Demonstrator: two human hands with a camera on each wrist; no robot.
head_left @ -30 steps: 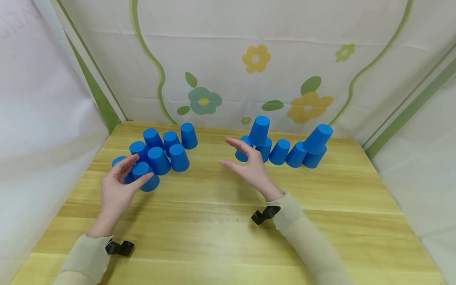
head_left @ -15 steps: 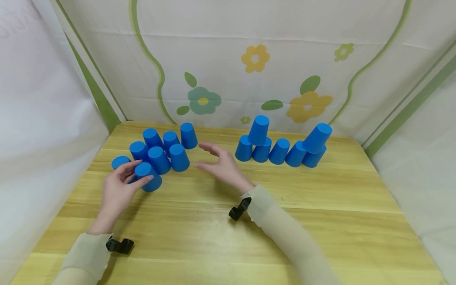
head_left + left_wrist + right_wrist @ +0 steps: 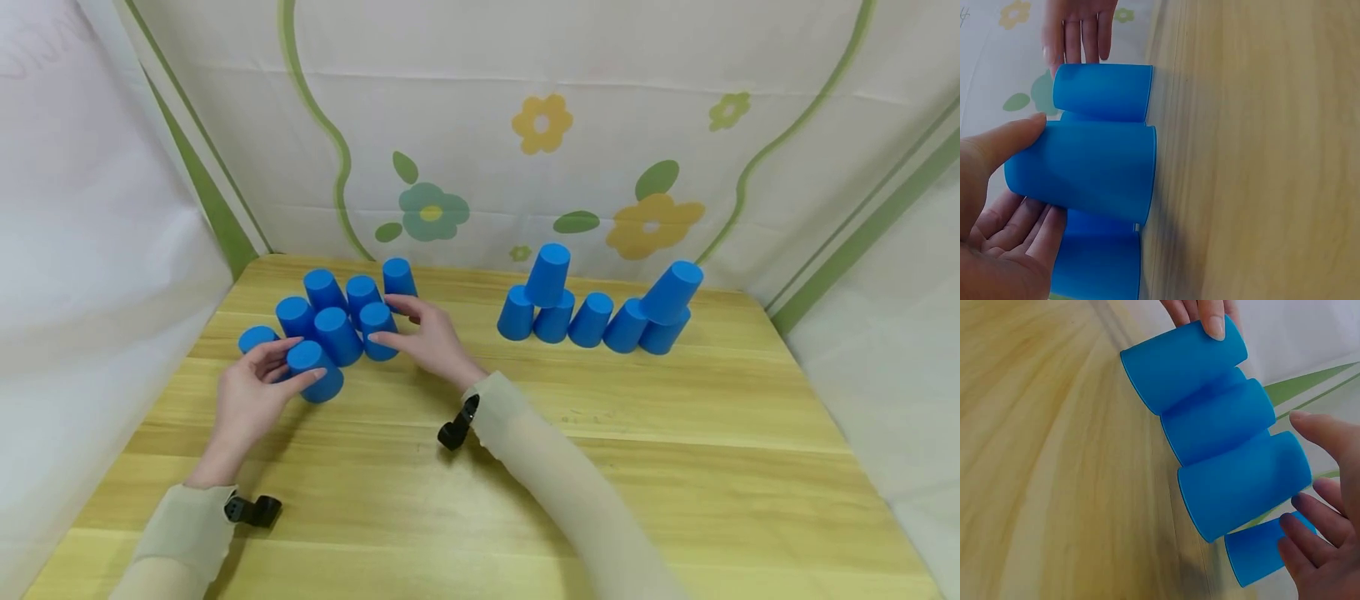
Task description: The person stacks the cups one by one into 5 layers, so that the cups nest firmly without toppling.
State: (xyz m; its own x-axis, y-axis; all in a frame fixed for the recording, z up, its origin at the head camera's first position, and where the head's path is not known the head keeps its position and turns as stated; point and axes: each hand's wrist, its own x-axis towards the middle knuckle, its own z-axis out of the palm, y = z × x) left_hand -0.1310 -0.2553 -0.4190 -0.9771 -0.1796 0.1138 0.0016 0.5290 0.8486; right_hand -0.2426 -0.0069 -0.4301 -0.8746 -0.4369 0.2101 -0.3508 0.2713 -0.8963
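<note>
Several blue cups stand upside down in a cluster on the left of the table. My left hand (image 3: pixel 249 400) holds the front blue cup (image 3: pixel 307 357) between thumb and fingers; in the left wrist view, the thumb lies on one side of this cup (image 3: pixel 1085 165) and the fingers on the other. My right hand (image 3: pixel 433 340) is at the cluster's right-hand cup (image 3: pixel 377 317), thumb and fingers spread on either side. In the right wrist view, that cup (image 3: pixel 1244 487) sits between the right thumb and straight fingers, with a small gap at the thumb.
On the right stands a row of upside-down blue cups (image 3: pixel 590 321), with one upper cup (image 3: pixel 548 275) near its left end and a tilted-looking upper cup (image 3: pixel 672 292) at its right end. A printed white cloth (image 3: pixel 487 150) rises behind the wooden table (image 3: pixel 420 500).
My right hand has moved left from beside the right-hand row to the cluster's right-hand cup. The left hand has closed in on the front cup, which shifted slightly right.
</note>
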